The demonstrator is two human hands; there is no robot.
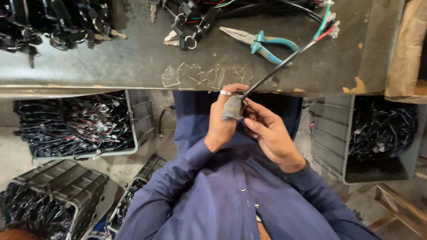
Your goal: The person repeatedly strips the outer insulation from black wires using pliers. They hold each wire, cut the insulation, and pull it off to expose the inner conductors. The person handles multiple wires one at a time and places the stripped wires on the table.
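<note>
A black sheathed cable [284,60] runs from my hands up across the dark worktable [133,66], ending in green and red wires with small white connectors [330,24]. My left hand [222,122], wearing a ring and a grey cloth wrap on one finger, pinches the cable's near end just below the table edge. My right hand [271,135] meets it from the right, fingertips on the same cable end. Both hands are held in front of my blue shirt.
Teal-handled pliers [262,42] lie on the table beside the cable. Keys and black lock sets [187,26] with wiring crowd the table's far side. Grey crates of black wire harnesses stand at left [71,129], right [378,138] and lower left [40,204].
</note>
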